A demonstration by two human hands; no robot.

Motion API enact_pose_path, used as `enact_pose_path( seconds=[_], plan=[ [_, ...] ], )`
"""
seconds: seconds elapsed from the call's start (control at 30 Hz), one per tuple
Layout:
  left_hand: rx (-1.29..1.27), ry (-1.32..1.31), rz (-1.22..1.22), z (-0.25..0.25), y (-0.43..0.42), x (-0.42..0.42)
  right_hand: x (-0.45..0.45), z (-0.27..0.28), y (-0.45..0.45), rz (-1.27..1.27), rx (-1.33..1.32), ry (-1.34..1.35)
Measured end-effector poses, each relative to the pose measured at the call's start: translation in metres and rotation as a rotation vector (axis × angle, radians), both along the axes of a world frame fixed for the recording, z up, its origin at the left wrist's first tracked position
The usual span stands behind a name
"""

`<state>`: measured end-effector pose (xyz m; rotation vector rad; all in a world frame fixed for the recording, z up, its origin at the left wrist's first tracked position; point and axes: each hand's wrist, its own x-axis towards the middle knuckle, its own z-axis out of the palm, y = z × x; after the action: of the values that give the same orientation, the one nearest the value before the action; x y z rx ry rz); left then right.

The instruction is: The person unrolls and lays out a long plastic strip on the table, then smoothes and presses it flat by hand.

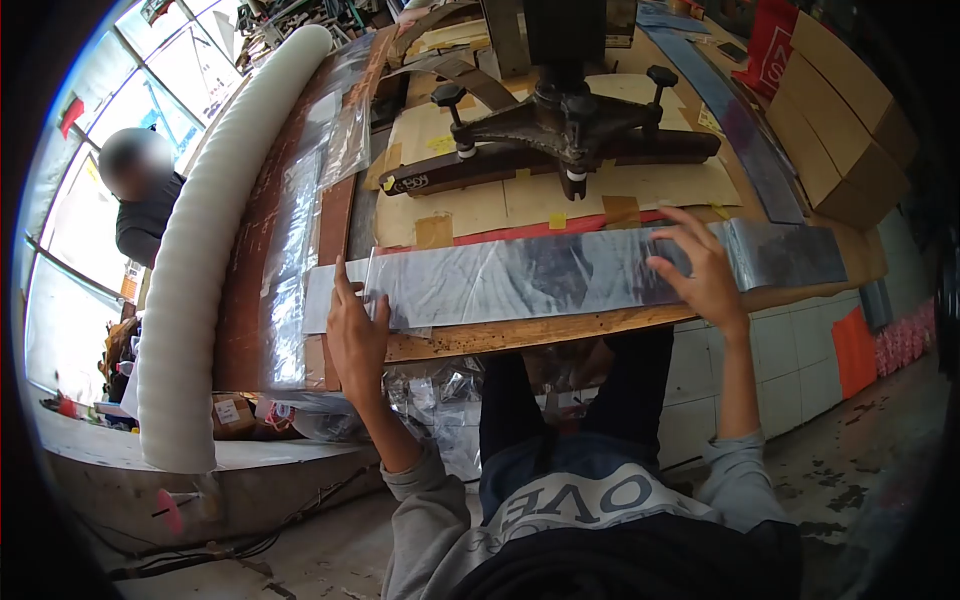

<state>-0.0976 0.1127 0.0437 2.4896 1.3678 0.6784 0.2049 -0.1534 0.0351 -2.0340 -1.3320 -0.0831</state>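
A long grey-blue printed strip lies along the front edge of the wooden table, with a glossy, film-like surface that catches the light. At its left end my left hand rests upright along the strip, fingers stretched and nothing gripped. My right hand is over the right part of the strip, its fingers curved and spread apart; whether the fingertips touch the surface I cannot tell. Behind the strip, a dark metal press head with a long bar stands over a pale board.
A thick white foam roll runs along the left side, beside clear plastic sheets. Cardboard boxes and a red bag are at the right. Another strip extends toward the back. A person is beyond the roll.
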Motion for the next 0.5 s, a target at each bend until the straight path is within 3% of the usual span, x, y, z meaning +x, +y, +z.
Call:
enact_pose_path(
  seconds=[0.1,0.13,0.2,0.33,0.4,0.43,0.5],
  plan=[
    [0.130,-0.222,-0.093,0.000,-0.008,0.005,-0.034,0.001,0.050,0.265,0.087,0.114],
    [0.066,-0.256,-0.095,0.008,-0.019,0.011,-0.046,0.001,0.064,0.329,0.096,0.174],
    [0.098,-0.335,-0.126,0.012,-0.034,0.021,-0.072,0.005,0.084,0.364,-0.013,0.414],
    [-0.173,-0.619,-0.320,0.015,-0.069,0.045,-0.102,-0.018,0.110,0.379,0.160,0.563],
    [-0.110,-0.636,-0.470,0.018,-0.083,0.052,-0.102,-0.024,0.118,0.420,0.282,0.592],
    [-0.091,-0.601,-0.514,0.018,-0.084,0.051,-0.102,-0.025,0.117,0.513,0.348,0.920],
    [-0.153,-0.633,-0.684,0.019,-0.070,0.049,-0.088,-0.031,0.109,0.593,0.340,1.158]
  ],
)
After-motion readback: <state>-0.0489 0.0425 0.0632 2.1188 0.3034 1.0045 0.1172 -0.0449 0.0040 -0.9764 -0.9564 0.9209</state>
